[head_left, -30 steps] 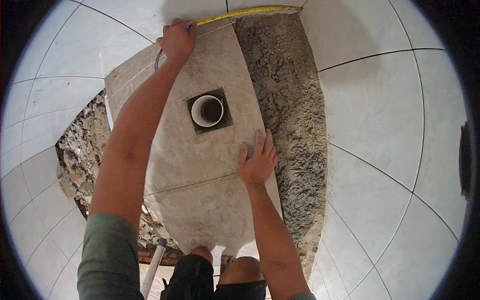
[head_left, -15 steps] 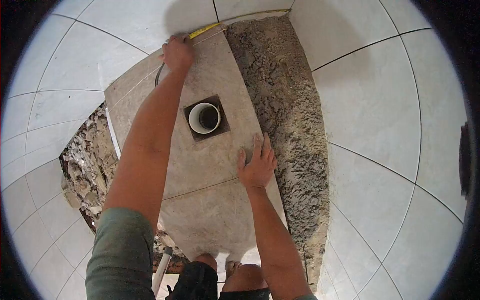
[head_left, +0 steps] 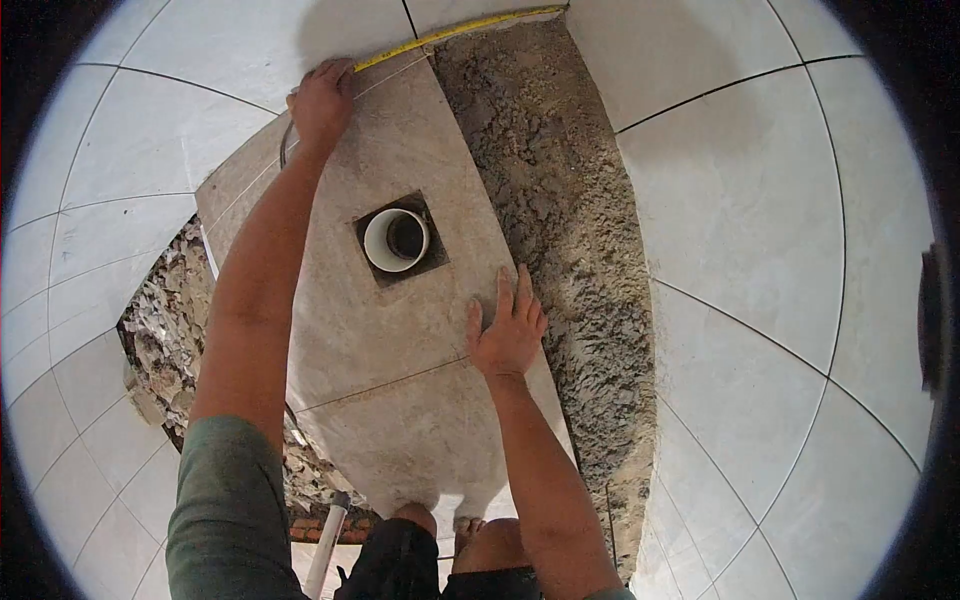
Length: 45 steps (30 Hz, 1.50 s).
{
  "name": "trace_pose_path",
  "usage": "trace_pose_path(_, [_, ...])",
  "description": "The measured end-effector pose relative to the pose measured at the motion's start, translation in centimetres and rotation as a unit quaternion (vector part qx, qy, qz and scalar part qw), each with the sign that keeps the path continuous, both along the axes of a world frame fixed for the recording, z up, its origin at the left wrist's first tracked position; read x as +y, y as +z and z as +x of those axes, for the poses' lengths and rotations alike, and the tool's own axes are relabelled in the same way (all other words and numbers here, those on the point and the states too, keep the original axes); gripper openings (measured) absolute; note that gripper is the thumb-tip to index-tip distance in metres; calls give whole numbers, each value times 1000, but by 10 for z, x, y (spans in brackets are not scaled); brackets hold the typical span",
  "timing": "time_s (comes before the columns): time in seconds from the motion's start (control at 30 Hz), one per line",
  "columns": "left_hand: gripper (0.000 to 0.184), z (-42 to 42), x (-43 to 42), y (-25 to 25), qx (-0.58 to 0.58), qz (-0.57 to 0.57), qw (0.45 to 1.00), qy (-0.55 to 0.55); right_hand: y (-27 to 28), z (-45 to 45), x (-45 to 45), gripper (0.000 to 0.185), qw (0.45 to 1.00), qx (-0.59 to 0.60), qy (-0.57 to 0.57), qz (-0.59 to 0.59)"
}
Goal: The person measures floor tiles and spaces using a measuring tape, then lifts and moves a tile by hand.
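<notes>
Tape (head_left: 462, 28) lay along the tile's (head_left: 350, 335) far edge.
Left hand (head_left: 322, 103) was curled over the tape's near end, its grip partly hidden; the yellow blade emerged at the fingers and ran right, past the tile's corner, above the mortar (head_left: 560, 200). Right hand (head_left: 507, 338) rested on the tile near its right edge, fingers spread, well apart from the tape.

Soft shadows darken the white tiles (head_left: 345, 28) beyond the left hand (head_left: 323, 105), while a bright patch glares below the right hand (head_left: 507, 335), near the knees (head_left: 492, 545). Fisheye distortion bows those tiles inside black corners.
</notes>
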<state>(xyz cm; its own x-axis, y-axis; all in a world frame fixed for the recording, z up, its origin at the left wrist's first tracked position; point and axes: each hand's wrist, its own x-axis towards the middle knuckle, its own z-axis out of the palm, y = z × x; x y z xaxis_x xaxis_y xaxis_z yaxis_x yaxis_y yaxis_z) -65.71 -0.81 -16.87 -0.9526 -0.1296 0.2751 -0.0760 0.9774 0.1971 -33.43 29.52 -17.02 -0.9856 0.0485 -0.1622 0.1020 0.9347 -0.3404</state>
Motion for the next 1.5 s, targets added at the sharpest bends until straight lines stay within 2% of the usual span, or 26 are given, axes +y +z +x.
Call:
trace_pose_path(0.13, [31,-4,3,-10,3,-14,1000,22,-1,-1,-1,64,1000,-2,2,3])
trace_pose_path(0.27, [38,1,10,-22,109,-65,992,-7,-1,0,-1,64,1000,5,-1,-11])
trace_pose_path(0.33, [42,15,55,5,159,-96,983,-4,1,0,-1,64,1000,-8,1,-8])
trace_pose_path(0.4, [45,8,89,21,211,-7,971,-114,0,-1,0,64,1000,-11,2,1])
trace_pose_path(0.47, [40,-7,138,15,181,199,947,-177,-2,0,-1,64,1000,-4,3,11])
trace_pose_path(0.53, [32,-19,185,27,-38,350,927,-132,-1,-2,-2,64,1000,-5,3,-3])
trace_pose_path(0.57, [32,-30,209,12,-81,500,860,-67,0,-2,-1,64,1000,-6,2,-9])
trace_pose_path(0.6, [32,-43,229,-2,-121,634,764,-2,0,-1,0,64,1000,-6,5,-2])
trace_pose_path(0.7, [34,-68,261,9,-204,682,689,138,-5,1,0,63,1000,-2,10,8])
trace_pose_path(0.77, [34,-86,271,1,-194,706,658,177,-6,0,0,62,1000,4,9,0])
trace_pose_path(0.87, [35,-122,286,-29,-139,740,635,173,-4,0,2,63,1000,-15,11,-5])
trace_pose_path(0.97, [37,-154,300,-63,-116,750,632,158,-2,-1,3,63,1000,-25,11,-15])
trace_pose_path(1.03, [38,-160,308,-68,-120,742,644,144,-3,-1,0,62,1000,-25,4,-14])
trace_pose_path(1.07, [39,-163,315,-71,-123,764,613,158,-4,0,2,62,1000,-25,2,-13])
trace_pose_path(1.2, [45,-152,318,-14,-124,833,496,210,1,-3,4,58,998,-59,2,-29])
trace_pose_path(1.3, [40,-157,324,2,-97,842,480,226,5,-4,4,56,997,-63,-6,-45])
trace_pose_path(1.4, [44,-176,317,-17,-102,857,467,193,1,-2,4,57,998,-28,-9,-54])
trace_pose_path(1.5, [33,-184,315,-33,-112,848,489,172,-1,-2,3,61,998,-13,-7,-55])
